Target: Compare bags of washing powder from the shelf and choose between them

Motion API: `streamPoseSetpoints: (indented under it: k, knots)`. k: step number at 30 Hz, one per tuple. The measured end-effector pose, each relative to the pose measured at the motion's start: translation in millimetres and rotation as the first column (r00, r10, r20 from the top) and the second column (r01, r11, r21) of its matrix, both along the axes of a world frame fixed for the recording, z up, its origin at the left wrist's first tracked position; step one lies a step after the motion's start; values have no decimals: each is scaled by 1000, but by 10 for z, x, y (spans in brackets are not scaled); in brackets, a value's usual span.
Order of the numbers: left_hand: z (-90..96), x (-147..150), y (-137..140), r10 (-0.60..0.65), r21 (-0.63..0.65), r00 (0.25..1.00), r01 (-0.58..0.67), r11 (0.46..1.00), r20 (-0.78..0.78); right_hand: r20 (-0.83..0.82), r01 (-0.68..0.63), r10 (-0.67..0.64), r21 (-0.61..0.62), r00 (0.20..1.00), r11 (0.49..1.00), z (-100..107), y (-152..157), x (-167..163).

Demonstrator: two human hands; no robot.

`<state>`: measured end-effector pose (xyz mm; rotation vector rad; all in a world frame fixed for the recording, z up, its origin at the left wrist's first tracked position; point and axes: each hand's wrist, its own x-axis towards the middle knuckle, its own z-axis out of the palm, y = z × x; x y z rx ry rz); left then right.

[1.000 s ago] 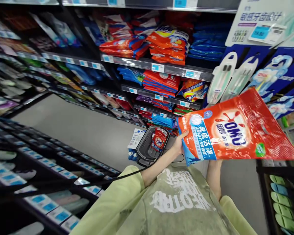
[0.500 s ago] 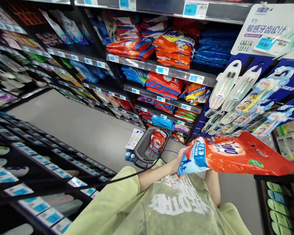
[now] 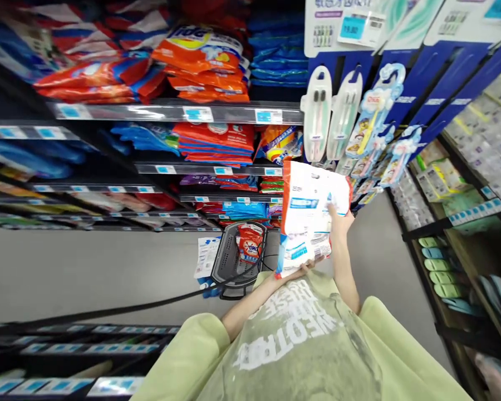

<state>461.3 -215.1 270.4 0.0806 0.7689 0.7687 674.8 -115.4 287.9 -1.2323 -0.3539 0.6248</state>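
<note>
Detergent packet [image 3: 304, 220] in hand, held right of the frame's centre: on my remote head-camera feed I see its white printed back, red along the edges, with a hang hole at the upper end. The right hand [image 3: 340, 219] is clamped on the packet's right side, one digit lying across the printed face; I cannot tell how its other fingers sit, as the packet covers them. The left hand [image 3: 308, 268] is closed on the lower edge, the fingers that I can see bent close together against it. The small print is too blurred for me to read.

Below and left of the packet, I make out a dark grey shopping basket [image 3: 226, 260] on the floor [image 3: 146, 264], a red OMO packet [image 3: 250, 245] lying inside it. White printed packaging [image 3: 206, 257] is just beside the basket's left side. A black cable [image 3: 142, 307] runs from the basket toward the left edge of the frame.

Orange detergent bags [image 3: 204, 61] are stacked on a shelf at upper left of centre. Carded toothbrushes [image 3: 318, 114] hang upper right, under a tag [image 3: 354, 28] that I read as 19.80. Green and blue slippers [image 3: 440, 277] line a rack at right.
</note>
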Motion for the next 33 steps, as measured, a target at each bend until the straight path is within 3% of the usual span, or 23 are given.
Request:
streamPoseSetpoints:
  k: [4,10,16,27,33]
  knots:
    - [-17,78,29,-218,-57,976,218,974,2,69,-49,48,14,996,999,74,-22,-79]
    - [80,177,26,-307,-15,952,307,952,-14,18,-80,79,37,997,996,58,-127,-62]
    - [194,135,-5,-305,23,951,306,952,-44,-8,-94,94,67,995,993,64,-149,-63]
    - [81,237,95,-367,-3,929,367,930,50,-28,-56,60,121,998,991,70,-165,-22]
    - [24,232,95,-278,-31,961,277,960,3,-72,-21,30,122,997,992,111,-209,12]
